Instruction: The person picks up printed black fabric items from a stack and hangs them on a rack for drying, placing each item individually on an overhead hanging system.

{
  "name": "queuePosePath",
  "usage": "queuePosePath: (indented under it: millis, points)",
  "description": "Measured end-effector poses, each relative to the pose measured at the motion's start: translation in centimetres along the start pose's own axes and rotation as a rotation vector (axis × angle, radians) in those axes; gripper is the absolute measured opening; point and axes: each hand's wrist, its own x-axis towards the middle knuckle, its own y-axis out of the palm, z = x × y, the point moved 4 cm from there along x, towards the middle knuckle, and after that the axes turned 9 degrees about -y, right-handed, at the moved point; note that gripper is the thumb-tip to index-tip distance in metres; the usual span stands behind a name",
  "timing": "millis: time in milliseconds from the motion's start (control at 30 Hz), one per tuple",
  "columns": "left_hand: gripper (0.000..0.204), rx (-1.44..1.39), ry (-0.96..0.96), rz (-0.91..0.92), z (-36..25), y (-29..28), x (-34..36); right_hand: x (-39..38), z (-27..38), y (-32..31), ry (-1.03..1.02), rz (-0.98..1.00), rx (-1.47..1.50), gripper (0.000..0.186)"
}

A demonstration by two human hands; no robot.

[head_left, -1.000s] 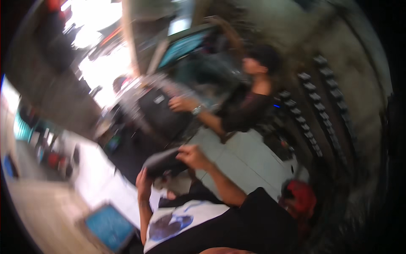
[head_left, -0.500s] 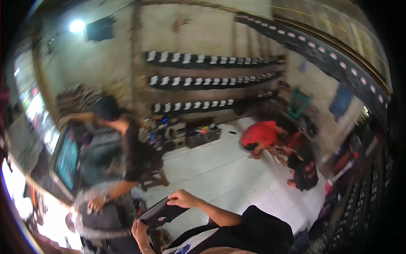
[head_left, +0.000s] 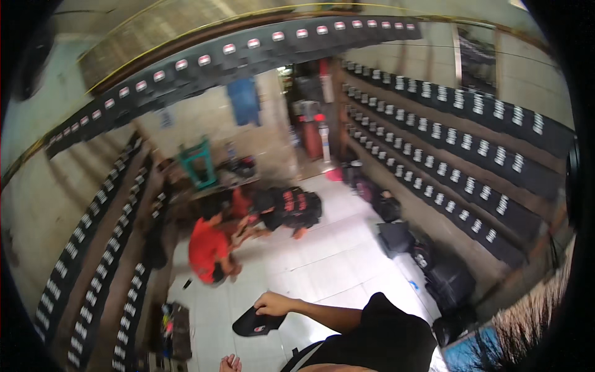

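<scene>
My right hand (head_left: 274, 304) grips the upper edge of a small black fabric piece (head_left: 255, 323), which hangs below my fingers over the white floor. A small red-and-white mark shows near its lower edge. Lower down, my left hand (head_left: 230, 364) is apart from the fabric at the bottom of the view, fingers loosely bent and apart, with nothing in them. The rest of that hand is cut off by the picture's edge.
Two people, one in a red shirt (head_left: 208, 249) and one in a black shirt (head_left: 291, 208), crouch on the tiled floor (head_left: 334, 248). Rows of printed black fabric (head_left: 434, 124) hang along the walls. Black bags (head_left: 449, 282) line the right wall; a green stool (head_left: 198, 162) stands behind.
My view has swung to the right. My left hand has let go of the black fabric piece, which my right hand still holds. The person at the left has left the view.
</scene>
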Motion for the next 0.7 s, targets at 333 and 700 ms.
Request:
queuePosePath:
  millis: [333,700]
  points:
    - [0.025,-0.460,-0.434,-0.013,-1.4,1.1,13.0,4.5,-9.2,-8.2,0.349,0.156,-0.500,0.018]
    - [0.027,-1.225,-0.368,0.078,21.4,-28.8,23.4,47.4,2.3,1.5,-0.073,0.193,0.236,0.017]
